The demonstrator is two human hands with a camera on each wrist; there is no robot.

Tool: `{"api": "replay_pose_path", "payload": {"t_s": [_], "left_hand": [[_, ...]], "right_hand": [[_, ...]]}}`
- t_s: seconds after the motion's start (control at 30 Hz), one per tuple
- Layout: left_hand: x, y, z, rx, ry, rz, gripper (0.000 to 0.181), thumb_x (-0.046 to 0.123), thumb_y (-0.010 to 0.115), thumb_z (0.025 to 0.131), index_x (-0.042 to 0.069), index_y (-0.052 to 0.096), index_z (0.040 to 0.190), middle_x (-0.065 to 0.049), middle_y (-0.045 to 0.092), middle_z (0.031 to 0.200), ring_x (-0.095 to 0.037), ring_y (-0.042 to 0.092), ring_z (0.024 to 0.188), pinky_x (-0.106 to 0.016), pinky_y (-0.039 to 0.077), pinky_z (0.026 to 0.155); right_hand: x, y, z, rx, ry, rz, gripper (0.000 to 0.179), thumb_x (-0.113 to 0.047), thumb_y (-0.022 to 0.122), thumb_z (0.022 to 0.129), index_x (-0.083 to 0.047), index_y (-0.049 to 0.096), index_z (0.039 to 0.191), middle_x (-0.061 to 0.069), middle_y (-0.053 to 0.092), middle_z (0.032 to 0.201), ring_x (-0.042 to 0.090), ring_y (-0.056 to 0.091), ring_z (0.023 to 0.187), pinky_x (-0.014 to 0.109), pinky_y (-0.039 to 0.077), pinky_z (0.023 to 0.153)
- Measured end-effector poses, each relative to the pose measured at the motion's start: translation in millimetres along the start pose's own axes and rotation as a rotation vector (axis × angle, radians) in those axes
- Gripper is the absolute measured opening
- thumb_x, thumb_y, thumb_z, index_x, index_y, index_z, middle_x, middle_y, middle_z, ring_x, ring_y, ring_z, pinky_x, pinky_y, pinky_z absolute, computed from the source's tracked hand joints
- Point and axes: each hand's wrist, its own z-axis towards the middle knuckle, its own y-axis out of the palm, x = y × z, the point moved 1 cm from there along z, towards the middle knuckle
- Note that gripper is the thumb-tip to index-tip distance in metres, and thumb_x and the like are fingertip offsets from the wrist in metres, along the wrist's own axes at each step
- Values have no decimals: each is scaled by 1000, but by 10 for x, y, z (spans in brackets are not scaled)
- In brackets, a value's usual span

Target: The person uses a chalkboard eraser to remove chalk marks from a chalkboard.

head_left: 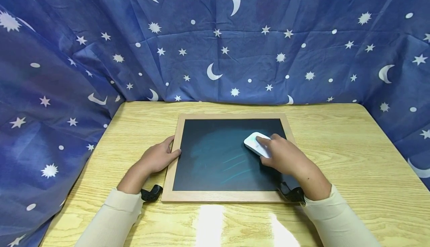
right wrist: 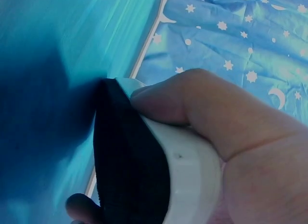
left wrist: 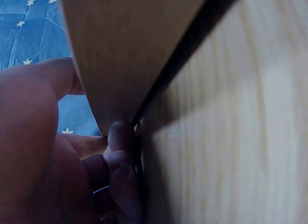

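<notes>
A wood-framed chalkboard [head_left: 215, 153] lies flat on the table, with a few faint chalk streaks low on its dark face. My left hand [head_left: 158, 158] holds the left side of its frame, thumb on top. In the left wrist view, fingers [left wrist: 122, 185] curl at the frame's lower edge [left wrist: 125, 50]. A white chalkboard eraser [head_left: 256, 142] is in my right hand [head_left: 283, 155], over the board's right half. Its black pad [right wrist: 130, 156] faces the board in the right wrist view, tilted there; whether the whole pad touches is hidden. The right thumb [right wrist: 168, 98] presses against its white shell.
The light wooden table [head_left: 346, 157] extends on both sides of the board. A blue curtain [head_left: 215, 52] with moons and stars hangs behind and at the sides. Bright glare falls on the table's front. A black wrist device [head_left: 152, 193] sits at the left cuff.
</notes>
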Motion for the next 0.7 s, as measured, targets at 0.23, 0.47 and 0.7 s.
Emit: {"api": "replay_pose_path", "payload": {"t_s": [0.23,0.47,0.7], "left_hand": [[-5,-3,3,2,-6,-6,72,43,53,97,13,29,158,-1,67,75,-14,61,59,-32,46,58],[-21,21,-4,-5,-10,-10,71,42,53,98,13,28,158,-1,67,76,-14,61,59,-32,45,56],[-12,11,9,-1,-8,-12,71,42,53,98,13,29,158,-1,67,75,-14,61,58,-32,45,56]], "right_hand": [[59,-17,11,-23,42,22,62,-21,74,85,-9,56,143,20,62,104,23,55,76,34,48,65],[53,-5,7,-36,43,30,61,-23,72,85,-10,57,143,20,61,101,22,54,73,33,46,63],[-2,-2,-24,-17,10,-4,60,-24,73,85,-12,58,142,20,61,101,21,54,71,34,47,64]]}}
